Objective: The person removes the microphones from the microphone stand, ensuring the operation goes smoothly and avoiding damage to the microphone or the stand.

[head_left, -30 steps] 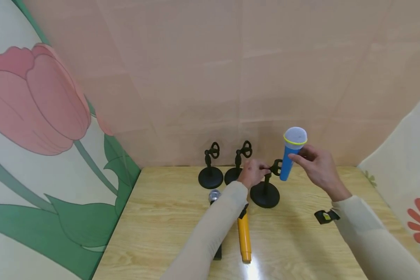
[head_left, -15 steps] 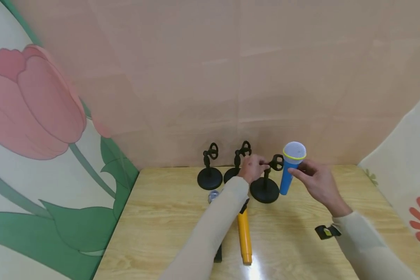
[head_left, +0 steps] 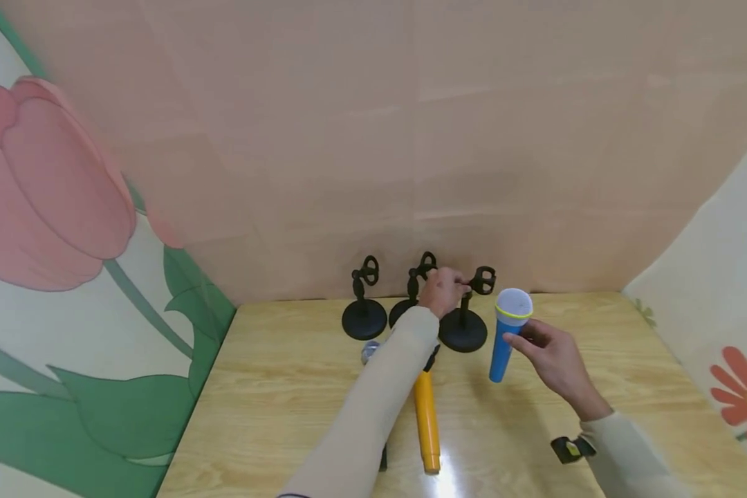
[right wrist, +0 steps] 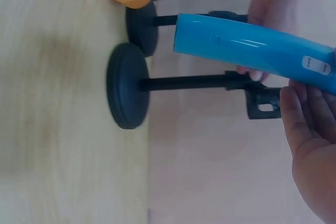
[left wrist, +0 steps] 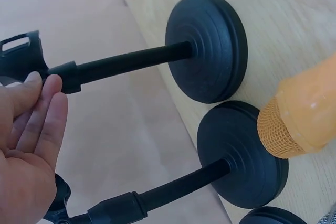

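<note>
My left hand (head_left: 443, 292) pinches the rightmost black microphone stand (head_left: 463, 332) near its clip, thumb and fingertips at the joint just below the holder ring, as the left wrist view shows. A blue toy microphone (head_left: 503, 349) with a white head and yellow band is held by my right hand (head_left: 554, 363), thumb on one side and fingers behind. It tilts with its head up, in front and to the right of the stand's clip (head_left: 482, 280). In the right wrist view, the lower end of the blue handle (right wrist: 236, 45) points past the stand.
Two more black stands, a left one (head_left: 364, 319) and a middle one (left wrist: 239, 156), stand along the back wall. An orange microphone (head_left: 427, 429) lies on the wooden table (head_left: 274, 387). Beside it, mostly under my left forearm, is a microphone with a silver head (head_left: 370, 351).
My right hand has brought the blue microphone down and nearer to me, below the clip's level. My left hand keeps its pinch on the stand. The head view has shifted slightly.
</note>
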Action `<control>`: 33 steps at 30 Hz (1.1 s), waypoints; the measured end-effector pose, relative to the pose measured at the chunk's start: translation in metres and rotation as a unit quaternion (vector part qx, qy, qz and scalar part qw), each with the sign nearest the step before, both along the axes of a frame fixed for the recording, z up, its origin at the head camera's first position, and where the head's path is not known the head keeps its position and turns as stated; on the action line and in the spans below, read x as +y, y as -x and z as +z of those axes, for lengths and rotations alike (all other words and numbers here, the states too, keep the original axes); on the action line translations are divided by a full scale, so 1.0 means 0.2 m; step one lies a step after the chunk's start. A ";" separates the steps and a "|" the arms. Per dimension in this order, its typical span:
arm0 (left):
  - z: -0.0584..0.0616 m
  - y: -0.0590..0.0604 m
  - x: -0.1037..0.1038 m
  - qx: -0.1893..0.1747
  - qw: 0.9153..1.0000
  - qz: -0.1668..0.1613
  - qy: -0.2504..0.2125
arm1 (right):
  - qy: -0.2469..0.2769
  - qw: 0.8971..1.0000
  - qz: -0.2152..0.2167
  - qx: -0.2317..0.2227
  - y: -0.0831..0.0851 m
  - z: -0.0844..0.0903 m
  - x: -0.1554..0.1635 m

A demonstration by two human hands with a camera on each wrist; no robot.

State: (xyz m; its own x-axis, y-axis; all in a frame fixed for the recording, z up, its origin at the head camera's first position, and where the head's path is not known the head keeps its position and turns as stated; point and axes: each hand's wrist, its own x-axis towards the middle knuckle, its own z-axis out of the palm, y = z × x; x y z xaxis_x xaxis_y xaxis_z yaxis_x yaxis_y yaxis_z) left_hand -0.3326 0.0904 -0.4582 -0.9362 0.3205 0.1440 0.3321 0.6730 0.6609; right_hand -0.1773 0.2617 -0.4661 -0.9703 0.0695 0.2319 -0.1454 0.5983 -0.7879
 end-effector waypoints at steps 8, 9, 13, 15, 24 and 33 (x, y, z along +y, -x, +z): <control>-0.01 0.02 0.01 -0.019 0.998 0.023 -0.054 | 0.025 0.999 0.012 -0.032 -0.04 -0.09 -0.05; -0.01 0.02 0.02 -0.020 0.998 0.026 -0.055 | 0.027 0.999 0.012 -0.038 -0.04 -0.10 -0.06; -0.01 0.03 0.02 -0.021 0.998 0.040 -0.051 | 0.038 0.998 0.009 -0.053 -0.05 -0.15 -0.07; 0.00 0.03 0.03 -0.019 0.998 0.045 -0.048 | 0.044 0.997 0.007 -0.059 -0.06 -0.17 -0.08; -0.02 0.03 0.06 -0.001 0.998 0.046 -0.049 | 0.062 0.994 0.001 -0.085 -0.08 -0.25 -0.10; -0.01 -0.01 0.02 -0.049 0.997 0.016 -0.051 | 0.060 0.994 0.011 -0.095 -0.09 -0.28 -0.13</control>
